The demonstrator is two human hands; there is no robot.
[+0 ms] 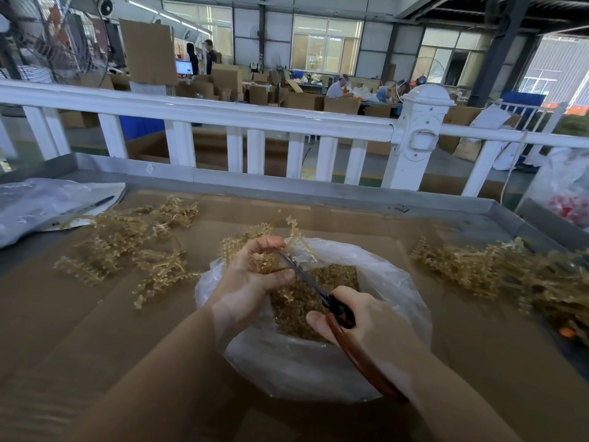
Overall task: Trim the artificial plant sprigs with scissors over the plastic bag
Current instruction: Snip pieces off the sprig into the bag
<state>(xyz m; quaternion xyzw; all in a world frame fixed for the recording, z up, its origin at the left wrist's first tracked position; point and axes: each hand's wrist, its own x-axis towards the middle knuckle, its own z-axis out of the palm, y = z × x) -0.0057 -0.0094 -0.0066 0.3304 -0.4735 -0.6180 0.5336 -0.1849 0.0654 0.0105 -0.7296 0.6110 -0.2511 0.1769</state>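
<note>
My left hand (255, 275) grips a tan artificial sprig (245, 240) above the far rim of a clear plastic bag (395, 288). Its branches stick out beyond my fingers. My right hand (366, 327) holds scissors (338, 311) with brown-red handles; the dark blades reach up to the sprig at my left fingers. Whether the blades are apart is unclear. The bag sits open at the table's middle and holds a heap of tan cut bits (306, 298).
Loose tan sprigs lie in a pile at the left (127, 244) and a larger pile at the right (497, 272) on the cardboard-covered table (79, 330). A flat plastic bag (41, 205) lies far left. A white railing (223, 119) runs behind the table.
</note>
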